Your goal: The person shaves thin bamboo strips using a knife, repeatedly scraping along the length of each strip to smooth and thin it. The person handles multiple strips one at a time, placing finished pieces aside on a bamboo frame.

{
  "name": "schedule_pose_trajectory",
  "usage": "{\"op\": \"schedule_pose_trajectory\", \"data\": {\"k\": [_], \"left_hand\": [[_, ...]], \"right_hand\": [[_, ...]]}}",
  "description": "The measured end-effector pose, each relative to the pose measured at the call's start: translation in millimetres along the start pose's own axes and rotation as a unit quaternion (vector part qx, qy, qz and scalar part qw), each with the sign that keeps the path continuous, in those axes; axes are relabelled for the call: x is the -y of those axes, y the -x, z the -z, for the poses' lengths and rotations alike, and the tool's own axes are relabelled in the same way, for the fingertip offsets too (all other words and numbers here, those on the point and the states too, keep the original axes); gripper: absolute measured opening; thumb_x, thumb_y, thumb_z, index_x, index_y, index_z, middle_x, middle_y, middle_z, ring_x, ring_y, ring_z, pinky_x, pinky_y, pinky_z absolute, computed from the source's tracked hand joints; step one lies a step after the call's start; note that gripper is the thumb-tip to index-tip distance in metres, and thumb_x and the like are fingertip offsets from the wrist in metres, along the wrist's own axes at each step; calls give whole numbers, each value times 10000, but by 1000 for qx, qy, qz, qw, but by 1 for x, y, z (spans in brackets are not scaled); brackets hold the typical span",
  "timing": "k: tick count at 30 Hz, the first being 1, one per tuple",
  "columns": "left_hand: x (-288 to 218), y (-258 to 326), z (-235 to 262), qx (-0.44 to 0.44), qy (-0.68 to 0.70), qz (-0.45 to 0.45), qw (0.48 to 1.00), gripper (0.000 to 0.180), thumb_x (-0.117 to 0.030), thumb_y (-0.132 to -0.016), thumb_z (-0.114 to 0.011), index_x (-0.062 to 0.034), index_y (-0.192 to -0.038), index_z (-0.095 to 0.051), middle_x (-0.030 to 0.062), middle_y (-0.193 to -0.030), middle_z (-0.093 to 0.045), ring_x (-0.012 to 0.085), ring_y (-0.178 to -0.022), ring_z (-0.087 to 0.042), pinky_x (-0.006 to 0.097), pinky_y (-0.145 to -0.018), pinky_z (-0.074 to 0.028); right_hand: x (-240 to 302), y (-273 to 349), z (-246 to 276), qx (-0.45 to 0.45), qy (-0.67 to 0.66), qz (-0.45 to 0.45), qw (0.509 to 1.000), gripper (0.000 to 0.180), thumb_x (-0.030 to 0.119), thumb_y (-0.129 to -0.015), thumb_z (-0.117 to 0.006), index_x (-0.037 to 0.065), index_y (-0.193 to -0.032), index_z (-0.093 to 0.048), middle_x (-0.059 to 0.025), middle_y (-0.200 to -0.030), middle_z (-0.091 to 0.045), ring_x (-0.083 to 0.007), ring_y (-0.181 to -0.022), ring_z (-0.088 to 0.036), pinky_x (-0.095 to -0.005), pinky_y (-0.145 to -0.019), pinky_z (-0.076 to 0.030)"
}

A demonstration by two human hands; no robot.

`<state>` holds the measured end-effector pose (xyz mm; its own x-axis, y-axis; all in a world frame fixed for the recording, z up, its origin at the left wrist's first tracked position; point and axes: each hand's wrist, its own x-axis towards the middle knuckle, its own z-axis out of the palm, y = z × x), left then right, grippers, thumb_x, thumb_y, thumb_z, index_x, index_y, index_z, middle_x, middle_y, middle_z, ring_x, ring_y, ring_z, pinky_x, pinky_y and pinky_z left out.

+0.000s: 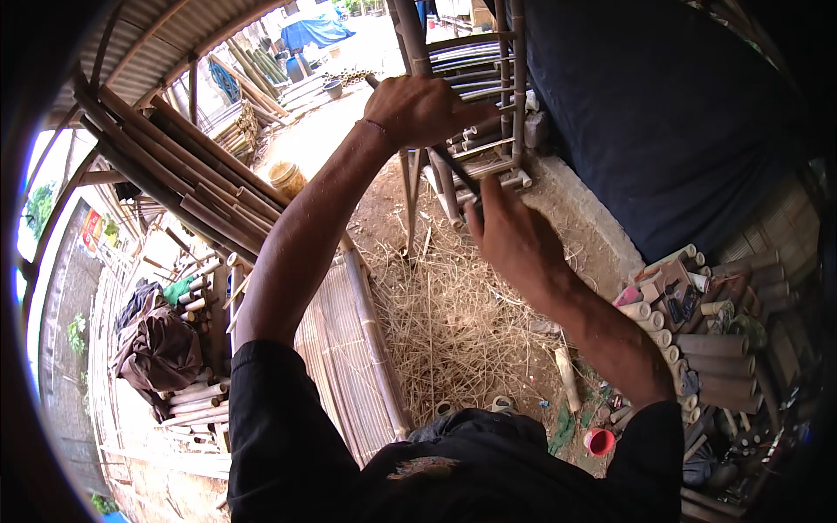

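Both my arms reach forward, away from my body. My left hand (418,112) is closed around a long, thin dark bar (455,167), one end of which sticks out beyond the knuckles. Lower and to the right, my right hand (519,228) grips the bar's near end. Whether it is a blade or a plain rod I cannot tell. Just behind the hands stands a bamboo rack (519,87) with upright poles and several cross rungs. My left hand overlaps one of its poles, and I cannot tell whether the bar touches it.
Bamboo shavings (462,322) cover the ground before my feet. A slatted bamboo bench (336,349) stands at left, with long bamboo poles (174,170) stacked beyond it. At right are a dark sheet (671,113), cut bamboo pieces (715,366) and a red cup (599,442).
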<state>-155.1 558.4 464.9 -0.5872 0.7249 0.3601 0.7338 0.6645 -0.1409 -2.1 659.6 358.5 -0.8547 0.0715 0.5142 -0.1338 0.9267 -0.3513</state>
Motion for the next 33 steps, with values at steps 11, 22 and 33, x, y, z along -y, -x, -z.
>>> {"op": "schedule_pose_trajectory", "data": {"k": [11,22,33], "left_hand": [[15,62,4,-282,115,-61,950,469,-371,-787,-771,-60,-1119,-654,117,-1132,-660,279,-999,-654,383,-874,-519],[49,237,-65,-251,564,140,774,356,13,-738,-786,10,-1060,-634,119,-1134,-609,219,-1089,-586,338,-925,-481],[99,249,-79,-496,459,251,693,139,29,-805,-702,8,-933,-652,36,-935,-597,109,-881,-568,245,-823,-451]], "right_hand": [[-31,13,-130,397,-258,-254,844,395,370,-993,-442,-14,-1080,-476,-33,-701,-516,-114,-489,-489,-279,-379,-423],[60,48,-241,231,-274,-115,927,434,344,-948,-547,-72,-1036,-461,-262,-731,-633,-399,-640,-661,-445,-536,-547],[86,-5,-259,346,-349,-29,870,398,335,-973,-506,-60,-1008,-477,-262,-822,-648,-351,-757,-687,-436,-657,-563]]}}
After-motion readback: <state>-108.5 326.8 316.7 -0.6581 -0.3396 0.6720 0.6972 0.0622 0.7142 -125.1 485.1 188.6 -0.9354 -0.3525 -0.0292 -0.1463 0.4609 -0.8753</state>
